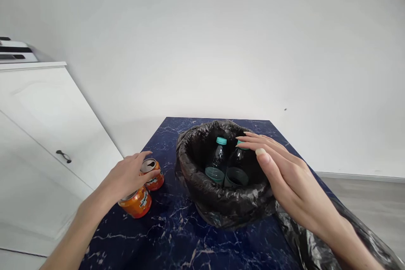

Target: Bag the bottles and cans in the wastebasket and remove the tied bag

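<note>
My left hand [128, 174] is over two orange soda cans at the left, its thumb and fingers apart. The farther can [155, 182] stands upright, opening on top, between thumb and forefinger; whether they touch it I cannot tell. The nearer can [138, 206] stands under my wrist, its top partly hidden. My right hand [286, 168] hovers over the right side of a bin lined with a black bag [226, 202], fingers stretched out, holding nothing. Inside the bin are two clear plastic bottles with teal caps: a left bottle [217, 160] and a right bottle [237, 168], its cap partly behind my fingertips.
The bin and cans stand on a dark blue marbled table [177, 236]. More black plastic bag [308, 240] hangs at the right edge, under my right forearm. A white cabinet [41, 135] is at the left. Behind the table rises a white wall [202, 50].
</note>
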`<state>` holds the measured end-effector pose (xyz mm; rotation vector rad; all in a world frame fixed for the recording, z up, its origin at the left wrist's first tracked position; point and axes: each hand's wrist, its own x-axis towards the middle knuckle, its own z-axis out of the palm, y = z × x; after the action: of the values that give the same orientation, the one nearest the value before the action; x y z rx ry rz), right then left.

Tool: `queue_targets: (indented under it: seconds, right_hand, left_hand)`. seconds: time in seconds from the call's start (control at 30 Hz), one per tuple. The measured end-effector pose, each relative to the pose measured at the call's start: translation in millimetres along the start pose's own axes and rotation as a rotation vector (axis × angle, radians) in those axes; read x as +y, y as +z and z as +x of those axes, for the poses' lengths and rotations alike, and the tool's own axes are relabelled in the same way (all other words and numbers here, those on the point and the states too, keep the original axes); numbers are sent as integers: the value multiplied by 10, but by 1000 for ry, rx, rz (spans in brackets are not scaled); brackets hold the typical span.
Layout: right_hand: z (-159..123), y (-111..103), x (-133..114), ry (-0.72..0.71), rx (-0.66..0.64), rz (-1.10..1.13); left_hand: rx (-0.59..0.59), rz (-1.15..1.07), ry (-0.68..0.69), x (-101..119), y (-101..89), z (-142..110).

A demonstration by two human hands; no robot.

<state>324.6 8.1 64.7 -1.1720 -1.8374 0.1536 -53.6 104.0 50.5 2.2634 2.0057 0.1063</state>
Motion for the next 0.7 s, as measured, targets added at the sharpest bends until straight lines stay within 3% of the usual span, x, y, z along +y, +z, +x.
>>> queue_targets:
  seconds: [0.13,0.3,0.4,0.43,0.5,0.57,0.63,0.7]
  right_hand:
    - [-23,-5,-15,16,-15,23]
    - [-21,-8,-17,38,-38,32]
    - [-17,-8,-5,60,-35,32]
    - [-17,-11,-2,70,-31,33]
    - [-17,-20,-1,87,-25,31]
    - [-17,-32,-5,100,-22,30]
    - [-14,-43,-11,104,-21,33]
    - [-10,-53,-14,103,-22,41]
  left_hand:
    - [-21,-37,3,-41,42,-27]
    - [164,-118,18,95,-198,-86]
    - [395,-177,-4,331,-461,-234]
    - [531,-215,-8,434,-549,-296]
    - [817,-352,90,653,-699,-415]
    - [964,-509,238,858,-801,-504]
    - [914,-628,371,1026,-855,-550]
    - [775,-633,417,1154,-877,-557]
